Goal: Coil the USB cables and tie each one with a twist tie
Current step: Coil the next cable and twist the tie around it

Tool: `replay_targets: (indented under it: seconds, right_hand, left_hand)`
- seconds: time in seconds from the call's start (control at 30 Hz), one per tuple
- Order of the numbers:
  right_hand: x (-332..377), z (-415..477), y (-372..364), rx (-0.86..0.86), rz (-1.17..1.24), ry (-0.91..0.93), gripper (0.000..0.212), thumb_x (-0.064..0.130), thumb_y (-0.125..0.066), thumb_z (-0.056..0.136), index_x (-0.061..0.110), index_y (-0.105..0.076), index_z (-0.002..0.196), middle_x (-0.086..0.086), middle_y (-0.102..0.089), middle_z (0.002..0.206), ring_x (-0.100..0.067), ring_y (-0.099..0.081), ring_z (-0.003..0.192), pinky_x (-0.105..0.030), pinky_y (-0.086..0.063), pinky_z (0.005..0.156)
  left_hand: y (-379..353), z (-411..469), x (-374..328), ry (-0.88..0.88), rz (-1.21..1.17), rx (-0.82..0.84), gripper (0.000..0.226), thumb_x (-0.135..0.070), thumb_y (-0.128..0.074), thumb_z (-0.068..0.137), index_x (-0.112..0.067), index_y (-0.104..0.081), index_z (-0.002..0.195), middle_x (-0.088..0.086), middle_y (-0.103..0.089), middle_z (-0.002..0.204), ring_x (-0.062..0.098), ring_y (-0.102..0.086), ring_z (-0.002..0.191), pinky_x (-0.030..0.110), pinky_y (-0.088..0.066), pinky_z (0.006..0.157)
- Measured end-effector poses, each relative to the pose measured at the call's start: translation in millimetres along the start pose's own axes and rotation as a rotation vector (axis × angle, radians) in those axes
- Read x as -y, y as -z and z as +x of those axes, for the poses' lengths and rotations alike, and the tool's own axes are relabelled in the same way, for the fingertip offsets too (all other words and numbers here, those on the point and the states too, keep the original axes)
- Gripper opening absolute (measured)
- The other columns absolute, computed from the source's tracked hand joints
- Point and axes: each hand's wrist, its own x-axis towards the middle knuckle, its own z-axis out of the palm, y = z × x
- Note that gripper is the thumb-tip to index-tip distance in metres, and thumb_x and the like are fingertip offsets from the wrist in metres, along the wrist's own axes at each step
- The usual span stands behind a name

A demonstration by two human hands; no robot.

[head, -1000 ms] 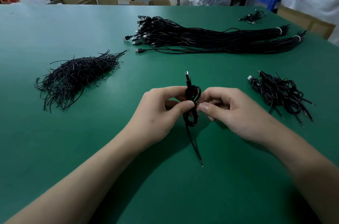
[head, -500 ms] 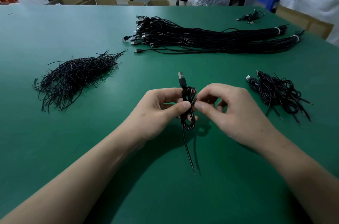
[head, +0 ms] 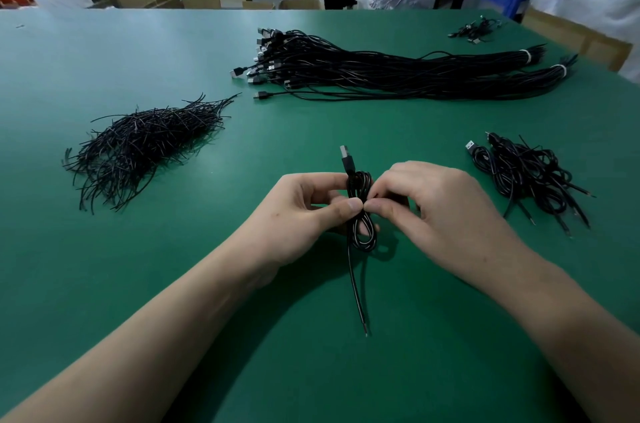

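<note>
Near the middle of the bench (head: 104, 284), one coiled cable (head: 360, 187) is held plug-up, pinched at its waist by the left hand (head: 304, 211) and right hand (head: 429, 211), each grip narrow on it. Tying step, I'd say, though the tie is too thin to spot; next it wants twisting tight. One heap of twist ties (head: 145, 145) lies toward the left edge, two banded cable bundles (head: 398, 76) toward the far edge, and one heap of tied coils (head: 526, 173) toward the right.
</note>
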Motion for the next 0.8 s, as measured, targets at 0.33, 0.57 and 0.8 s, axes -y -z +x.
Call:
replay_targets:
  seconds: [0.33,0.57,0.8]
  right_hand:
    - [4,1,-2,-0.033,0.179,-0.164,0.009,0.022,-0.069,0.093,0.020,-0.070,0.084,0.011,-0.064,0.074,-0.005,-0.057,0.065,-0.013,-0.036,0.058]
    - [-6,1,-4,-0.064,0.489,-0.347,0.014,0.021,-0.068,0.094,0.023,-0.071,0.080,0.001,-0.067,0.070,-0.022,-0.058,0.062,-0.041,-0.046,0.060]
    - [-2,0,-11,-0.002,0.637,-0.341,0.012,0.021,-0.068,0.095,0.024,-0.073,0.084,0.001,-0.069,0.072,-0.024,-0.059,0.066,-0.045,-0.048,0.065]
  left_hand:
    - [-2,0,2,-0.066,0.026,-0.153,0.037,-0.015,-0.072,0.092,-0.022,-0.062,0.126,0.005,-0.075,0.079,0.025,-0.075,0.076,0.037,-0.059,0.080]
    - [-5,-2,1,-0.340,0.432,-0.130,0.034,0.005,-0.060,0.096,-0.020,-0.067,0.119,-0.005,-0.076,0.101,0.011,-0.072,0.097,0.030,-0.057,0.090]
    - [4,-5,-7,-0.576,0.718,-0.240,0.016,-0.014,-0.080,0.085,-0.016,-0.078,0.100,-0.014,-0.072,0.082,0.002,-0.069,0.076,0.015,-0.054,0.076]
